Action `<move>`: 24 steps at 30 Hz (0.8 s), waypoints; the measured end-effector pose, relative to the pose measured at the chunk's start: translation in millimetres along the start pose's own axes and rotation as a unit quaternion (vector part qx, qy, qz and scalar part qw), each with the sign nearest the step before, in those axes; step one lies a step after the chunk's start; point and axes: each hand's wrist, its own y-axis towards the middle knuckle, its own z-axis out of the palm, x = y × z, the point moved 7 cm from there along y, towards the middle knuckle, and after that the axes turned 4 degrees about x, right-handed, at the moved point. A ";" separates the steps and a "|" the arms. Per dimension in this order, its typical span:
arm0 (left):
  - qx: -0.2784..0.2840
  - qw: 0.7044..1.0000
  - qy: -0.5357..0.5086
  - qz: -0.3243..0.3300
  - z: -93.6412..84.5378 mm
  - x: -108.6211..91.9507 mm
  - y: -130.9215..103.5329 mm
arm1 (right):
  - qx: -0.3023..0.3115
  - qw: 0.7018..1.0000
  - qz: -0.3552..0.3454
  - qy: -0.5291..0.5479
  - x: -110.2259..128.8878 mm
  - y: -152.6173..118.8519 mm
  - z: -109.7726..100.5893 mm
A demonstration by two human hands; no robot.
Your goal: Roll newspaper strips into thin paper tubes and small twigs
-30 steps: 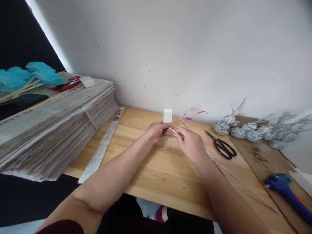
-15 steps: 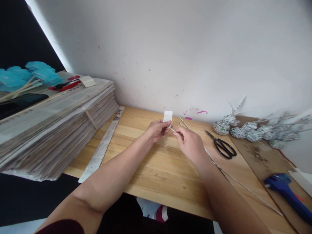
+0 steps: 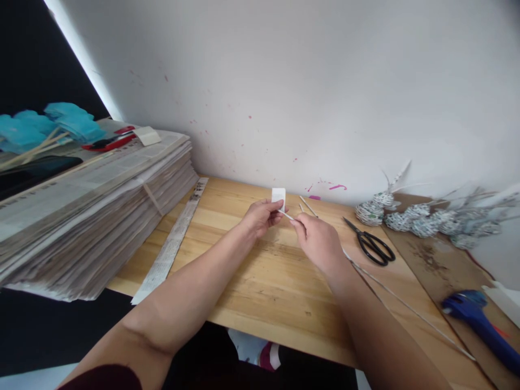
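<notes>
Above the middle of the wooden table (image 3: pixel 260 287), my left hand (image 3: pixel 262 215) pinches a short strip of white paper (image 3: pixel 278 194), whose end stands up past the fingers. From that pinch a thin rolled paper tube (image 3: pixel 287 216) runs slantwise to my right hand (image 3: pixel 314 233). The fingers of my right hand are closed round the tube's other end. Under the right forearm lie thin paper sticks (image 3: pixel 410 309). Black-handled scissors (image 3: pixel 374 246) rest on the table just right of that hand. My fingers partly hide where paper and tube meet.
At left rises a tall newspaper stack (image 3: pixel 101 222) with a red tool (image 3: pixel 109 143) on top. Beside it lies a long newspaper strip (image 3: pixel 170 249). Woven paper pieces (image 3: pixel 422 216) and a blue glue gun (image 3: pixel 471 314) sit at right. A white wall (image 3: pixel 284 97) stands behind.
The visible end of the white paper strip has become shorter and sits slightly lower. A longer stretch of tube shows between my hands, which have barely moved.
</notes>
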 end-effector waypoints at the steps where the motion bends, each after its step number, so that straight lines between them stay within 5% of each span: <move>1: 0.002 1.000 0.002 0.002 -0.3 -0.2 0.4 | 0.009 1.000 0.003 -0.011 0.0 0.4 0.8; 8: 0.003 1.000 0.011 0.012 -1.9 0.3 1.4 | 0.080 0.991 0.004 0.108 -5.7 0.5 11.7; 15: 0.004 1.000 -0.010 0.007 1.1 0.3 -1.1 | 0.015 1.000 -0.006 0.012 1.6 -0.5 4.8; 24: 0.004 1.000 -0.002 -0.009 -1.1 1.1 1.7 | 0.087 0.993 0.008 0.083 -6.9 1.4 15.9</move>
